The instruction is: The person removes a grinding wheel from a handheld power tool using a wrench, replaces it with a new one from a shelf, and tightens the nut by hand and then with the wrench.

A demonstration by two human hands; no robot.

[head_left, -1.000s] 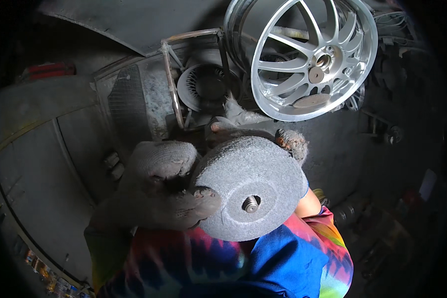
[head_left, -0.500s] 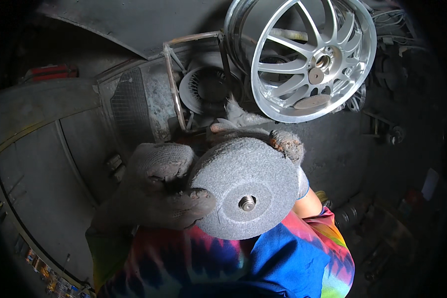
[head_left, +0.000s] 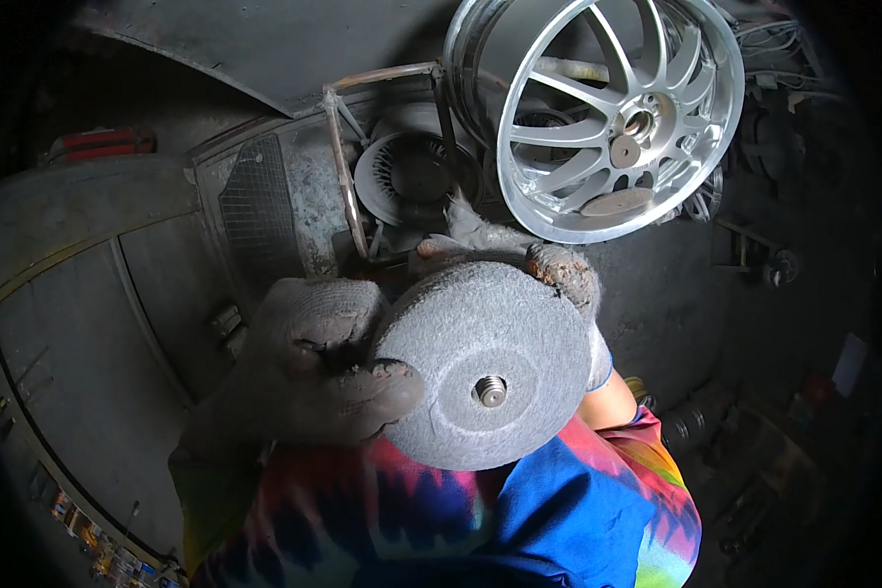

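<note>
A round grey abrasive wheel (head_left: 431,363) is tilted with its broad face up, in front of my chest. The end of a threaded bolt (head_left: 491,391) shows in its central hole. My left hand (head_left: 333,363), in a dirty knitted glove, pinches the wheel's left edge, its thumb lying on the face. Gloved too, my right hand (head_left: 570,279) grips the far right rim; most of its fingers are hidden behind the wheel. What lies under the wheel cannot be seen.
Beyond my hands a silver alloy car wheel (head_left: 617,127) leans, with a small brown disc (head_left: 624,150) and a flat oval pad (head_left: 617,201) on it. Left of it stand a rusty metal frame (head_left: 339,167) and a round slotted cover (head_left: 387,181). Cables (head_left: 769,49) hang at far right.
The abrasive wheel has tipped and turned slightly, and its far edge sits a little higher. Both hands have shifted slightly with it and keep their grip.
</note>
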